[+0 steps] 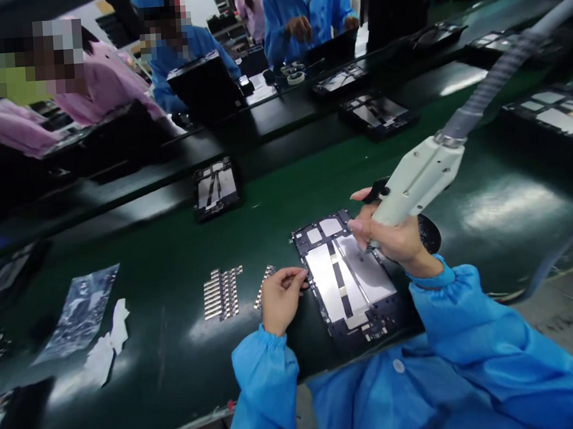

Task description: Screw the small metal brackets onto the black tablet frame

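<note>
In front of me lies an opened tablet [344, 275] with silver battery panels and a black frame. My right hand [395, 237] is wrapped round the lower end of a pale electric screwdriver [422, 174], above the tablet's upper right side. The screwdriver's tip is hidden by the hand. At the tablet's left edge is my left hand [284, 295], its thumb and fingertips pinched together. Whatever it pinches is too small to make out. Small metallic parts [264, 288] lie just behind that hand, and further left are rows of similar parts [223, 294].
A black round dish [431, 233] sits right of my right hand. A grey ribbed cable [496, 75] runs up from the screwdriver. Another opened tablet [215, 188] lies further back. A clear plastic bag [81, 311] and torn white paper [107, 345] lie left. Co-workers sit opposite.
</note>
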A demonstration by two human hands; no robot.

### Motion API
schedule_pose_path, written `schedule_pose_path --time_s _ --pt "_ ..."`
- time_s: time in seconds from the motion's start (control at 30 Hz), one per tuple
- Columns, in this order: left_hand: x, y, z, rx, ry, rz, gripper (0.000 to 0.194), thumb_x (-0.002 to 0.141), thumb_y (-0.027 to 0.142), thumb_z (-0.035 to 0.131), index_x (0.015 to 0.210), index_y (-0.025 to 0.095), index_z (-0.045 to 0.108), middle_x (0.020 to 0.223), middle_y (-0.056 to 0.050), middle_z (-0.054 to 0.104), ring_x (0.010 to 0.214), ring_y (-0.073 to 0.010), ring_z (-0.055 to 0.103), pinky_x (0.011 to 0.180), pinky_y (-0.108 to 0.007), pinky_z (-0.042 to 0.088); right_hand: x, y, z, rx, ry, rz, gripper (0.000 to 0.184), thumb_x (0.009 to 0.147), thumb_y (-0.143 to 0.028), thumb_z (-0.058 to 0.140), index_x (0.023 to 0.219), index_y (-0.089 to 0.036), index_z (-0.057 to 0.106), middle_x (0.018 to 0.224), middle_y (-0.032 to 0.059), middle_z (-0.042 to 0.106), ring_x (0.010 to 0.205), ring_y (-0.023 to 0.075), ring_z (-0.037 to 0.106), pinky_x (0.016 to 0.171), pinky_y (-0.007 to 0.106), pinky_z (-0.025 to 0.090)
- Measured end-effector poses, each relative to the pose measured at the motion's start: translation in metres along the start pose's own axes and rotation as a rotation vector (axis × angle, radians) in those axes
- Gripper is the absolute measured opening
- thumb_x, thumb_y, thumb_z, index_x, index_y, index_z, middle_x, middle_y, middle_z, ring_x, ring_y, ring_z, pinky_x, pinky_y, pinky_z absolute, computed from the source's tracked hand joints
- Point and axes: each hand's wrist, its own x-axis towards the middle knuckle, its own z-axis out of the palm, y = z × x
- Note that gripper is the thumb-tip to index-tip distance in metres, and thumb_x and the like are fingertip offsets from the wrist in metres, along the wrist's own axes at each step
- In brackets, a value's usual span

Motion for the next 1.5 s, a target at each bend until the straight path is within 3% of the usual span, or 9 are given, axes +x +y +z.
schedule_pose_path --time_s 0.13,0.27,0.47,0.67,1.0,1.1,1.2,1.33,1.5 --pt "0.014 -0.008 0.002 0.171 0.013 0.201 0.024 0.074 0.036 0.065 0.078 0.014 0.07 0.078 -0.006 0.066 0.058 -0.011 0.059 0.052 -0.021 0.047 -0.003 -0.005 0.03 0.029 -0.096 0.048 0.035 0.077 -0.019 0.071 0.106 -0.016 0.053 0.05 -0.0071 0.054 0.04 0.0098 0.051 0.042 0.024 0.043" --pt "0.019 -0.007 0.004 0.192 0.031 0.251 0.018 0.076 0.031 0.063 0.077 0.014 0.069 0.078 -0.005 0.064 0.056 -0.0094 0.057 0.054 -0.022 0.047 -0.001 -0.001 0.059 0.048 -0.143 0.102 0.034 0.074 -0.02 0.071 0.103 -0.017 0.053 0.051 -0.0074 0.053 0.04 0.0094 0.05 0.042 0.024 0.044" --pt "0.024 0.016 0.001 0.069 -0.128 -0.067 0.008 0.071 0.014 0.065 0.077 0.011 0.059 0.062 -0.001 0.06 0.048 -0.0104 0.058 0.039 -0.017 0.043 0.002 0.024 0.09 -0.032 -0.182 0.15 0.015 0.071 -0.02 0.069 0.078 -0.018 0.056 0.057 -0.003 0.054 0.051 0.0112 0.054 0.05 0.026 0.047" --pt "0.039 0.023 -0.004 0.032 -0.251 -0.143 0.009 0.065 0.003 0.062 0.069 0.01 0.058 0.054 -0.002 0.061 0.048 -0.0141 0.062 0.038 -0.017 0.044 0.001 0.043 0.096 -0.11 -0.206 0.219 0.02 0.065 -0.016 0.067 0.083 -0.017 0.059 0.055 -0.0041 0.053 0.054 0.0116 0.053 0.056 0.027 0.048" --pt "0.039 0.022 -0.003 0.014 -0.262 -0.125 0.007 0.065 0.007 0.061 0.072 0.008 0.063 0.05 -0.003 0.06 0.044 -0.0123 0.06 0.037 -0.015 0.043 -0.002 0.049 0.095 -0.136 -0.239 0.234 0.017 0.066 -0.021 0.07 0.068 -0.018 0.054 0.052 -0.0022 0.052 0.056 0.0139 0.054 0.06 0.029 0.049" --pt "0.037 0.026 -0.012 -0.005 -0.271 -0.11 0.006 0.065 0.012 0.065 0.07 0.009 0.064 0.055 -0.004 0.063 0.047 -0.0123 0.06 0.04 -0.017 0.046 -0.005 0.05 0.095 -0.165 -0.25 0.203 0.02 0.067 -0.027 0.072 0.077 -0.017 0.058 0.056 -0.0016 0.053 0.06 0.0149 0.056 0.064 0.03 0.05" --pt "0.029 0.027 -0.039 -0.056 -0.161 -0.103 0.019 0.067 0.025 0.069 0.076 0.009 0.066 0.064 -0.007 0.067 0.056 -0.0142 0.064 0.047 -0.02 0.05 -0.007 0.052 0.095 -0.221 -0.268 0.153 0.022 0.071 -0.031 0.069 0.083 -0.017 0.059 0.059 -0.0016 0.053 0.058 0.0135 0.054 0.062 0.029 0.049" --pt "0.014 0.016 -0.082 0.03 0.151 -0.087 0.026 0.067 0.034 0.069 0.08 0.012 0.067 0.065 -0.006 0.067 0.062 -0.0166 0.066 0.053 -0.023 0.051 -0.009 0.056 0.095 -0.234 -0.261 0.093 0.022 0.072 -0.03 0.069 0.085 -0.016 0.058 0.06 -0.0018 0.054 0.058 0.0132 0.054 0.065 0.031 0.05" --pt "0.002 0.002 -0.091 0.458 0.24 -0.022 0.027 0.074 0.037 0.06 0.086 0.015 0.07 0.071 -0.007 0.069 0.068 -0.0207 0.066 0.065 -0.031 0.05 -0.006 0.044 0.096 -0.139 -0.249 0.11 0.03 0.074 -0.025 0.069 0.101 -0.016 0.06 0.057 -0.0033 0.054 0.053 0.0123 0.053 0.059 0.03 0.049"
